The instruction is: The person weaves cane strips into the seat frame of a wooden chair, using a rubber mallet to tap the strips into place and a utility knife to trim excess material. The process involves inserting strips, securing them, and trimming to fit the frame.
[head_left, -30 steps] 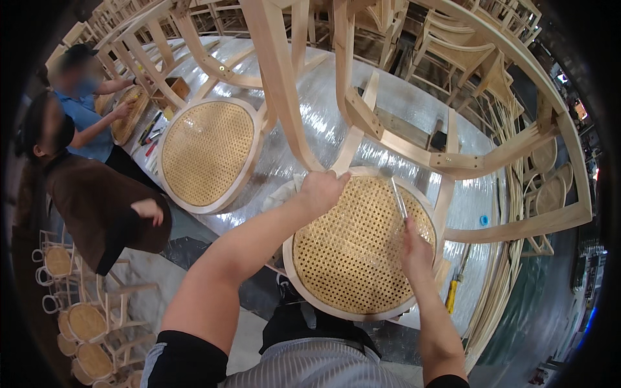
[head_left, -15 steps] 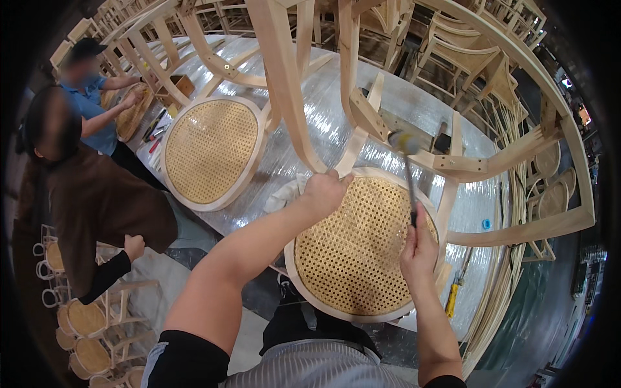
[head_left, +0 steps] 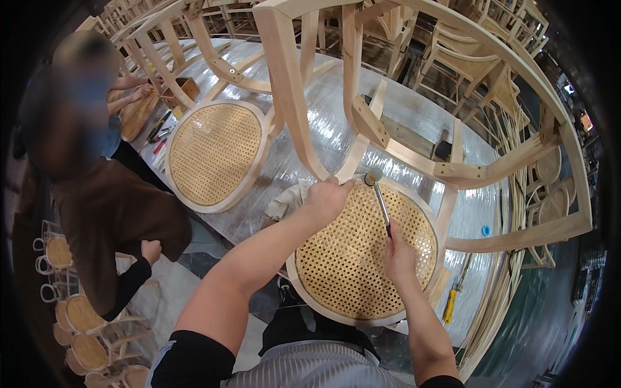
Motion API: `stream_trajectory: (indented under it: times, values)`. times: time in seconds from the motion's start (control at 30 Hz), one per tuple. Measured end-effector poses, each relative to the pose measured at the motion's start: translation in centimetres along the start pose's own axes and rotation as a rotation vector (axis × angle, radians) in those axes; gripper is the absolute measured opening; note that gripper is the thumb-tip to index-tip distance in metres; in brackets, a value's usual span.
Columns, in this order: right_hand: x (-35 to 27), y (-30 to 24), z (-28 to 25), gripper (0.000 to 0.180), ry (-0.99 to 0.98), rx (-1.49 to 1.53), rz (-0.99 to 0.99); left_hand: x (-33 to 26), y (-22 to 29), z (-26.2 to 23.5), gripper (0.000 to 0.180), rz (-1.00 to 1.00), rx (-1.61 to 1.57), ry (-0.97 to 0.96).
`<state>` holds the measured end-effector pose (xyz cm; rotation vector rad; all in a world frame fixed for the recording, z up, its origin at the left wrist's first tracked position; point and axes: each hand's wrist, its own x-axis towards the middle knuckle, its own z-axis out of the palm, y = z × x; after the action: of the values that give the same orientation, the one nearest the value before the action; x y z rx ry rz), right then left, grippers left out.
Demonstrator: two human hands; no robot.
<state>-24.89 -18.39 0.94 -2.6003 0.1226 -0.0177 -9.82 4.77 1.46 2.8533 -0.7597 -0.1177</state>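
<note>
In front of me a pale wooden chair lies with its round woven-cane seat (head_left: 362, 258) facing up, its bare frame rising beyond it. My left hand (head_left: 328, 199) is closed at the seat's far rim, close to where a curved leg (head_left: 299, 110) meets it; what its fingers hold is hidden. My right hand (head_left: 400, 255) grips the dark handle of a hammer (head_left: 383, 207) above the cane. The round hammer head is near the far rim, just right of my left hand. A pale cloth (head_left: 283, 202) shows beside my left wrist.
A second cane-seat chair (head_left: 215, 155) lies to the left on the film-covered table (head_left: 284, 152). On the right are a yellow-handled tool (head_left: 450, 304), a blue ring (head_left: 486, 230) and long cane strips (head_left: 495, 310). A person in brown (head_left: 123, 220) stands at left; another works behind.
The hammer has come down and left, its head now near the far rim by my left hand. My left hand stays at the rim. The person in brown has leaned further into view.
</note>
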Motion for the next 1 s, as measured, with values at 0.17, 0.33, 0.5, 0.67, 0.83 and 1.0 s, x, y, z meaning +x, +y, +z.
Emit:
stream_trajectory:
  times: [0.17,0.33,0.5,0.67,0.83,1.0]
  values:
    - [0.6,0.1,0.7,0.059,-0.094,0.099,0.094,-2.5,-1.6,0.8,0.064,0.026,0.022,0.162]
    - [0.5,0.6,0.3,0.057,-0.025,0.163,0.024,-3.2,-1.3,0.7,0.062,0.003,-0.002,0.049]
    - [-1.0,-3.8,-0.6,0.055,0.149,0.578,0.050,-3.5,-2.9,1.0,0.063,0.025,-0.010,0.055]
    - [-1.9,-3.6,2.0,0.051,0.447,0.438,-0.137,-2.1,-2.3,0.1,0.060,0.023,-0.065,-0.013]
    - [-2.0,-4.9,0.4,0.053,0.033,0.275,0.050,-1.5,-2.3,-0.3,0.057,-0.033,-0.042,-0.051]
    - [-1.4,-5.6,2.3,0.053,0.439,0.268,-0.267,-2.4,-3.2,1.5,0.055,-0.070,-0.079,-0.001]
